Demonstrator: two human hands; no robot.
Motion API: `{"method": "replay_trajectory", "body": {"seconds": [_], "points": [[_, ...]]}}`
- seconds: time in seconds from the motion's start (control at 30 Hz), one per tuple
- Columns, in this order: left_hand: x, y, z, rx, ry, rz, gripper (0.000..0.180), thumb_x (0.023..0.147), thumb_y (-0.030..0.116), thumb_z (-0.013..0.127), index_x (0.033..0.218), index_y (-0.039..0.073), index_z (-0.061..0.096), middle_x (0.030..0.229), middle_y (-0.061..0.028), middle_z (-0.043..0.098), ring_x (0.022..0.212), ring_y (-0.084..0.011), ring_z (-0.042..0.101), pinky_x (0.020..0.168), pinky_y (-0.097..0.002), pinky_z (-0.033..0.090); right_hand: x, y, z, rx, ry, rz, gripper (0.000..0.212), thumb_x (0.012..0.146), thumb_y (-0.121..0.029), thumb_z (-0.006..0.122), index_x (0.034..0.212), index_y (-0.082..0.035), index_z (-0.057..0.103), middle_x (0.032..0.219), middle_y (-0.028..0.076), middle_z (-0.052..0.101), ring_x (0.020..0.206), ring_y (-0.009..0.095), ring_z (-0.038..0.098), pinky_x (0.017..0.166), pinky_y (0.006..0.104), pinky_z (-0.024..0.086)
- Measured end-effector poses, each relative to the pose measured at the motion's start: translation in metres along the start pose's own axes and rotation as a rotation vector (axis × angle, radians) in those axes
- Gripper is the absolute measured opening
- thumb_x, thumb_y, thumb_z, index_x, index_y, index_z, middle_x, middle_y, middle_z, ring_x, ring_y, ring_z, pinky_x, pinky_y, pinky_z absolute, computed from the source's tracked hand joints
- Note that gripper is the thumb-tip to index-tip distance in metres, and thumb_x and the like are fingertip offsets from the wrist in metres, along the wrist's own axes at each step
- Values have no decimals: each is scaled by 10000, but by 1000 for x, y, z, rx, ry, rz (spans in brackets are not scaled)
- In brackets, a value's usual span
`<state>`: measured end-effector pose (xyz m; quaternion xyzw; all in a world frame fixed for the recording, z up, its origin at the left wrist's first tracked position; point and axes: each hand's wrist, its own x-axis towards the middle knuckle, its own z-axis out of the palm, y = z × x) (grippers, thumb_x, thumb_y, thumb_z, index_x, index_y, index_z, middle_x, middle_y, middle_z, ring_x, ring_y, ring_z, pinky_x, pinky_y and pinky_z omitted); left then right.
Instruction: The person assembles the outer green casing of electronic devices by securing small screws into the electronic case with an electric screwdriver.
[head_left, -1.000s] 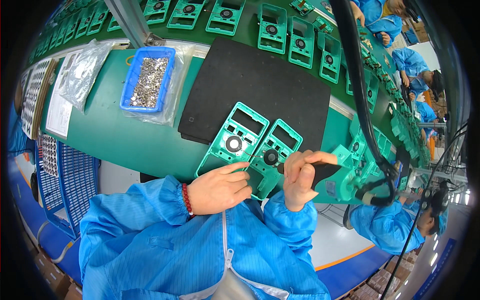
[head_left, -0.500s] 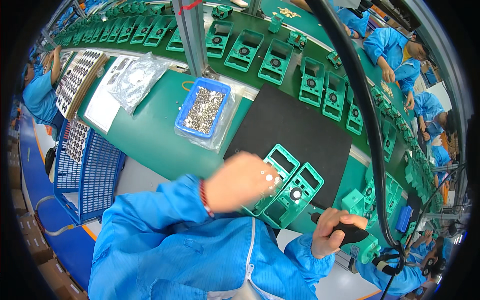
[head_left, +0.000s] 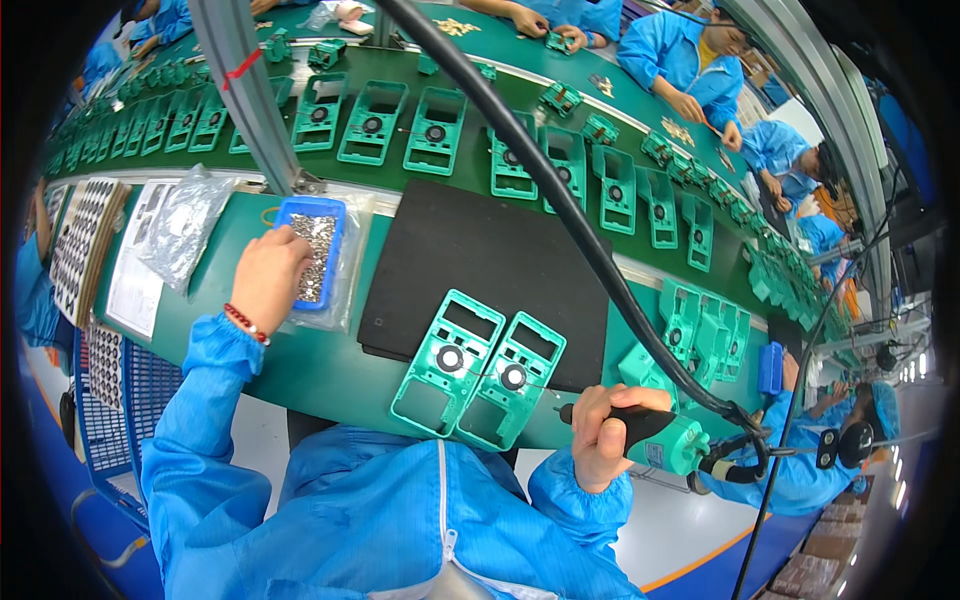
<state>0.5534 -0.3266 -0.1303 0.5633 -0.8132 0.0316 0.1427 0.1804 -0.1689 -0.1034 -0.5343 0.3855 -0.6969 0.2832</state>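
Note:
My left hand point(head_left: 270, 275) is over the left side of a blue tray point(head_left: 338, 225) of small metal screws point(head_left: 318, 250). Its fingers are curled together among the screws, and their tips are partly hidden. My right hand point(head_left: 598, 440) is wrapped around the black grip of a power screwdriver point(head_left: 675, 447) with a green rear body. The tool's tip points left, toward two green plastic housings point(head_left: 470, 340) lying side by side in front of me. Each housing has a round black part point(head_left: 513, 376) in its middle and rectangular openings.
A black mat point(head_left: 480, 260) lies beyond the housings. Rows of similar housings line the green conveyor point(head_left: 390, 180). A thick black cable point(head_left: 560, 210) crosses overhead. More housings point(head_left: 700, 330) stand at right, and a plastic bag point(head_left: 185, 230) lies at left. Co-workers sit across.
My left hand has gone from above the left housing to the screw tray, uncovering both housings. My right hand still holds the screwdriver. The whole view has shifted.

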Motion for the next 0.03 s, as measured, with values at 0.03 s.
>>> {"method": "replay_trajectory", "body": {"seconds": [0.03], "points": [[0, 0, -2, 33, -4, -19, 105, 816, 116, 705, 915, 84, 691, 910, -87, 618, 939, -302, 608, 803, -432, 459, 0, -1, -2, -6, 2, 5, 429, 921, -382, 707, 1053, -65, 450, 528, -4, 446, 406, 96, 367, 402, 261, 308]]}}
